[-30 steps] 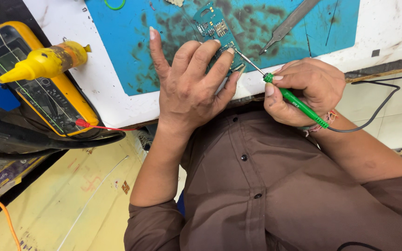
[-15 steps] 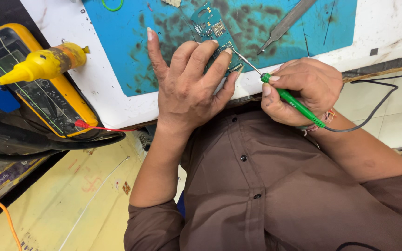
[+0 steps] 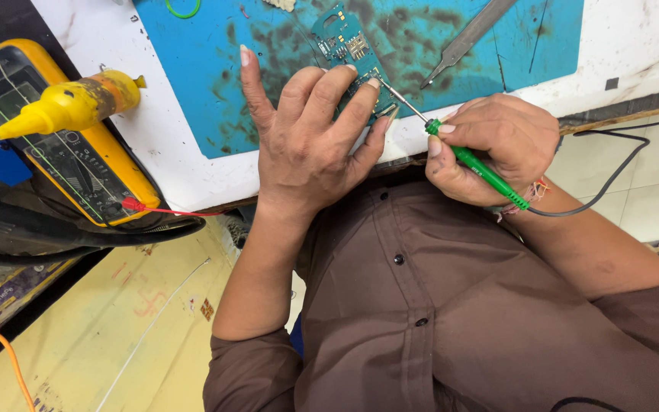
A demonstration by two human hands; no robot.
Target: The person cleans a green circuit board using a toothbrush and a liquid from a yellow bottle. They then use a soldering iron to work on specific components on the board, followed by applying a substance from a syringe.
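left hand [image 3: 310, 149] presses fingers flat on circuit board [image 3: 348, 53], pinning it to blue mat [image 3: 268, 76] at 12 o'clock. right hand [image 3: 493, 149] closed around green soldering iron [image 3: 474, 164] — tip touching board's near edge, close to left fingertips. risk: tip slips, burns finger or bridges contacts — likely if board shifts under pressure. yellow meter [image 3: 55, 141] with glue bottle [image 3: 70, 107] at 9 o'clock; metal file [image 3: 467, 38] at 1 o'clock.
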